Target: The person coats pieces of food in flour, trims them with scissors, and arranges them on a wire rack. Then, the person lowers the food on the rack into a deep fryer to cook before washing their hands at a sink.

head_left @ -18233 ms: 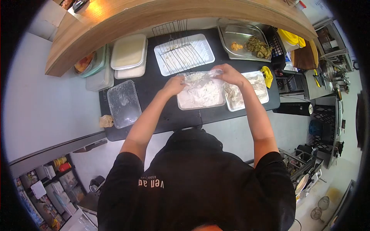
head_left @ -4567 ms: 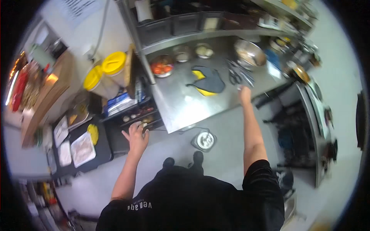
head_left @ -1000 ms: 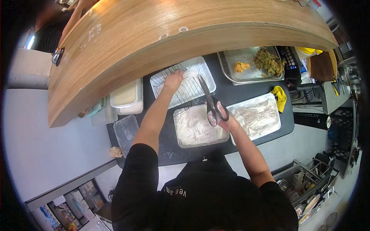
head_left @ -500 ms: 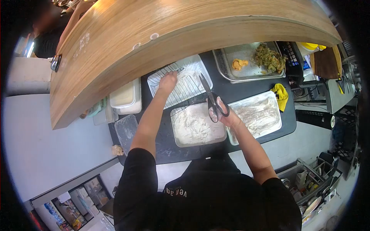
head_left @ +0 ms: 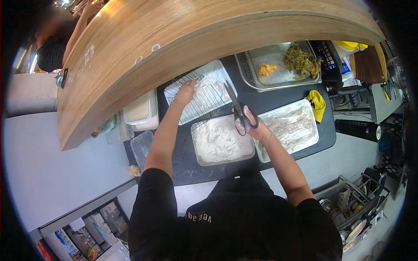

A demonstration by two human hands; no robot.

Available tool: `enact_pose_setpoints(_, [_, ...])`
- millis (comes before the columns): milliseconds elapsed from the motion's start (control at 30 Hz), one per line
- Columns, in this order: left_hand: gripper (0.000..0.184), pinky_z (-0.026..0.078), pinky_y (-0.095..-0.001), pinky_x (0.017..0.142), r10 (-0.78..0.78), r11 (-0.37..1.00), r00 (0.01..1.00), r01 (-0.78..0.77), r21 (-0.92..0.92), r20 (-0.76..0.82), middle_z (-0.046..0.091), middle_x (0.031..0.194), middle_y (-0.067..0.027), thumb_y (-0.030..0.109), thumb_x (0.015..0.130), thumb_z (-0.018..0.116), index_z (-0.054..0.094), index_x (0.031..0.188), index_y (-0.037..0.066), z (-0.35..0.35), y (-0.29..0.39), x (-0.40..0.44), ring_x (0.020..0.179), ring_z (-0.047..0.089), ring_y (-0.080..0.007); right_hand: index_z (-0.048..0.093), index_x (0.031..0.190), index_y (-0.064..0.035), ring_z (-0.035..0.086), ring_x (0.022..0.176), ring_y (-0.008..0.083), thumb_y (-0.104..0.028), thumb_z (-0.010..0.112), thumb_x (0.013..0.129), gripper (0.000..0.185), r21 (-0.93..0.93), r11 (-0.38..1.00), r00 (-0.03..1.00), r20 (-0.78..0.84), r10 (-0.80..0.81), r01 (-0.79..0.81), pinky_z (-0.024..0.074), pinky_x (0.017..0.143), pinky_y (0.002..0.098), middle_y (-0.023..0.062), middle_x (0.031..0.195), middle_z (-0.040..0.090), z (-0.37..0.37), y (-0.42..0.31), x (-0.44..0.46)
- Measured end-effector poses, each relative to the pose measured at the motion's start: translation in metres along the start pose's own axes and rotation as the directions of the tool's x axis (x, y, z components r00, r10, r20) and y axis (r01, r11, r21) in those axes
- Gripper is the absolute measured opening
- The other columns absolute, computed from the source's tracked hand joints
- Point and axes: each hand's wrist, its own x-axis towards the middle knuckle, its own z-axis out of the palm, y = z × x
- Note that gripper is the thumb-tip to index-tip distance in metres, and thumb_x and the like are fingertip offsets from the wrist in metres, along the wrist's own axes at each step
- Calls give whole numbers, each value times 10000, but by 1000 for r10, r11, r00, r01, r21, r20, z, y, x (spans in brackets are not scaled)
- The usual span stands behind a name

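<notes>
My left hand is closed on a wire rack that lies over a white tray dusted with flour; its fingertips are partly hidden. In my right hand is a pair of black-handled scissors, blades pointing up and away from me. Below the scissors stands a tray of white flour. To its right sits another white tray holding a flour-coated layer.
A metal basket tray with fried greens and an orange fried piece stands back right. A yellow cloth lies beside the right tray. A wooden counter overhangs the back. Another person is beyond it.
The wire rack has shifted slightly over the white tray, with my left hand on it. My right hand keeps the scissors in nearly the same place. The view has tilted a little.
</notes>
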Motion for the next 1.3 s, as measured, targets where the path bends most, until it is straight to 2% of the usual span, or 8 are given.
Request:
enact_pose_setpoints(200, [234, 516, -410, 758, -231, 941, 972, 211, 264, 49, 599, 954, -197, 48, 806, 491, 495, 1037, 16, -19, 19, 4, 926, 612, -340, 507, 1107, -61, 533, 577, 124, -490, 510, 895, 478, 1, 1000, 999, -15, 30, -30, 414, 487, 244, 37, 705, 551, 0, 2, 4])
enact_pose_setpoints(500, [194, 527, -430, 710, -428, 875, 900, 391, 285, 79, 615, 984, -218, 142, 849, 458, 534, 991, 33, -4, 11, 8, 853, 642, -332, 510, 1051, -71, 531, 581, 127, -496, 514, 891, 455, -66, 997, 998, 36, 52, -50, 414, 486, 242, 42, 704, 557, 4, 3, -2])
enact_pose_setpoints(600, [187, 515, -461, 688, -255, 935, 962, 270, 229, -92, 617, 925, -192, 143, 828, 488, 527, 975, 33, 6, 23, 8, 794, 634, -360, 508, 1019, -76, 529, 584, 127, -500, 515, 889, 444, -61, 998, 999, -35, 27, -29, 414, 481, 240, 45, 705, 561, 6, 6, -3])
enact_pose_setpoints(700, [151, 520, -459, 676, -141, 968, 990, 137, 209, 2, 610, 938, -192, 110, 832, 466, 520, 947, 29, 10, 22, 16, 799, 635, -359, 505, 1009, -75, 533, 585, 126, -503, 515, 887, 445, -59, 997, 999, -15, 43, -43, 418, 478, 239, 45, 694, 561, 6, 6, -2])
enact_pose_setpoints(1033, [208, 523, -443, 695, -177, 953, 984, 180, 242, -34, 604, 928, -205, 46, 829, 445, 513, 1025, 29, 15, 20, 31, 813, 628, -375, 516, 953, -75, 531, 535, 131, -516, 529, 875, 448, -48, 998, 999, -19, 45, -46, 422, 471, 243, 55, 699, 582, -1, 10, -3])
enact_pose_setpoints(1100, [200, 524, -435, 695, -220, 954, 967, 241, 177, -127, 605, 923, -214, 48, 829, 450, 528, 1013, 30, 17, 25, 32, 813, 628, -375, 527, 945, -72, 534, 542, 128, -512, 538, 871, 446, -53, 997, 999, -14, 49, -49, 421, 472, 242, 50, 697, 579, -1, 9, -4])
enact_pose_setpoints(1233, [230, 512, -432, 737, -257, 947, 965, 264, 185, -58, 610, 948, -211, 53, 832, 460, 545, 1045, 35, 16, 35, 44, 847, 621, -371, 548, 897, -62, 530, 547, 121, -519, 557, 858, 458, -111, 992, 998, -32, 54, -58, 409, 472, 241, 45, 694, 573, -1, 6, 0])
enact_pose_setpoints(1300, [234, 496, -426, 785, -3, 1000, 1000, 4, 13, -19, 616, 970, -197, 115, 821, 541, 573, 1036, 26, 18, 29, 62, 886, 615, -360, 567, 869, -45, 522, 555, 111, -542, 589, 828, 499, -215, 970, 989, -114, 92, -115, 398, 480, 241, 34, 682, 554, -1, 5, 7])
